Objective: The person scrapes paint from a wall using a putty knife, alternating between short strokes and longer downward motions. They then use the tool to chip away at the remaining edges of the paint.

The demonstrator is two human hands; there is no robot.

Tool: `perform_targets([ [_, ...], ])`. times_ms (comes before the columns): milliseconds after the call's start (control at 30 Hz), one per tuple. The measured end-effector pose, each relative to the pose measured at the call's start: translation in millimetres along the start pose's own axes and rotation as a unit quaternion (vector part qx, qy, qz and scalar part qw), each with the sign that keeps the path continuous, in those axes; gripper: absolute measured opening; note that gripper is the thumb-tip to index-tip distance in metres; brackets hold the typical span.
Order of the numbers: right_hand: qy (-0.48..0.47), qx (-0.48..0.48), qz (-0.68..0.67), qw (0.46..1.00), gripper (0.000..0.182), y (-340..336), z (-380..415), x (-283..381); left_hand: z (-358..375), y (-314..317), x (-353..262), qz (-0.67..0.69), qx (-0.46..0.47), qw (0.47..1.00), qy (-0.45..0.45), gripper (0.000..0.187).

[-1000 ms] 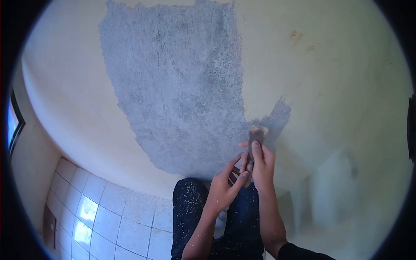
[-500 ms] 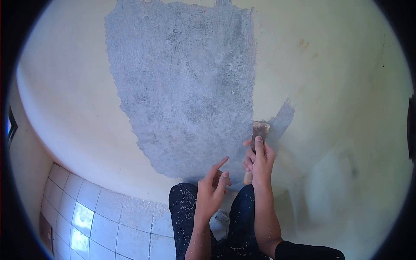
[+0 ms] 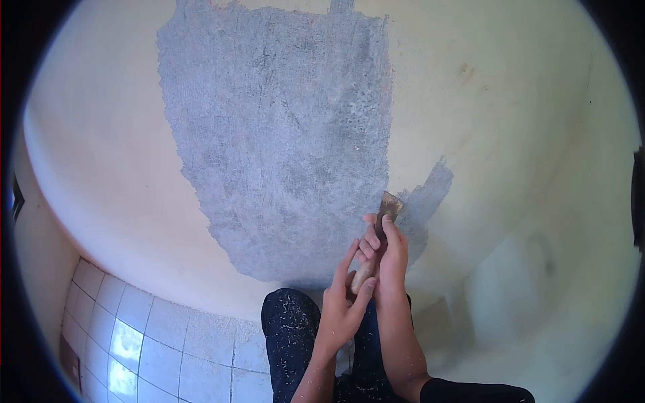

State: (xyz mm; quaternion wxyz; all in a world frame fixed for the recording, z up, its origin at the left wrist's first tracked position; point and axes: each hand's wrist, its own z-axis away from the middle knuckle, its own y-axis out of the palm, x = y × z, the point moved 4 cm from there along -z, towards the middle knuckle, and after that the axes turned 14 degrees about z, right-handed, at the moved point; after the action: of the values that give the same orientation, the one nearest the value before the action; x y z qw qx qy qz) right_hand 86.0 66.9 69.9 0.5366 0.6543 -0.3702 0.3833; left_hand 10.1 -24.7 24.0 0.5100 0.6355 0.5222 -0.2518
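Note:
A paint scraper [image 3: 392, 203] with a worn, pale-crusted metal blade is in my right hand [image 3: 392, 252]. Its blade points up and slightly right, and my right thumb presses along it. Around the butt of the light handle [image 3: 363, 277], my left hand [image 3: 344, 305] has its thumb on one side and fingers on the other. Behind the blade, the wall bears a large grey scraped patch [image 3: 282, 134] with ragged edges, bordered by cream paint [image 3: 457, 101]. A smaller scraped strip [image 3: 437, 185] branches off to the right.
White floor tiles [image 3: 161, 356] lie at the lower left, dusty near the wall's base. My knees in dark trousers [image 3: 292, 319], speckled with pale flakes, are close to the wall. A dark object [image 3: 638, 198] shows at the right edge.
My left hand has moved right and up from its spread pose onto the scraper's handle. The scraper has tilted and shifted slightly left with my right hand.

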Motion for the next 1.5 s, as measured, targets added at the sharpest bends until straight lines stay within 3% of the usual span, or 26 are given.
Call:
perform_targets([
  [233, -0.02, -0.034, 0.001, 0.999, 0.049, 22, -6, 6, 3, -3, -14, -0.004, -0.034, 0.999, 0.019, 0.057],
  [333, -0.064, 0.058, -0.048, 0.995, 0.051, 16, -15, -4, 2, 2, -21, -0.018, -0.046, 0.997, 0.056, 0.053],
  [933, -0.026, 0.026, -0.143, 0.989, 0.048, 31, -17, -7, 7, -11, -21, -0.014, -0.077, 0.993, 0.084, 0.05],
  [1033, -0.008, 0.046, -0.09, 0.995, 0.048, 26, -12, -15, 3, -10, -17, 0.005, -0.073, 0.994, 0.078, 0.048],
  [1233, -0.044, 0.053, -0.114, 0.991, 0.054, 23, -21, -5, 3, -10, -14, -0.001, -0.059, 0.995, 0.085, 0.045],
  [1367, -0.022, 0.064, -0.078, 0.995, 0.054, 12, -16, -15, 3, -9, -15, -0.009, -0.069, 0.996, 0.052, 0.042],
  [1500, 0.001, 0.046, -0.023, 0.999, 0.054, -12, -13, -16, 1, -5, -8, -0.065, -0.016, 0.997, -0.027, 0.044],
])
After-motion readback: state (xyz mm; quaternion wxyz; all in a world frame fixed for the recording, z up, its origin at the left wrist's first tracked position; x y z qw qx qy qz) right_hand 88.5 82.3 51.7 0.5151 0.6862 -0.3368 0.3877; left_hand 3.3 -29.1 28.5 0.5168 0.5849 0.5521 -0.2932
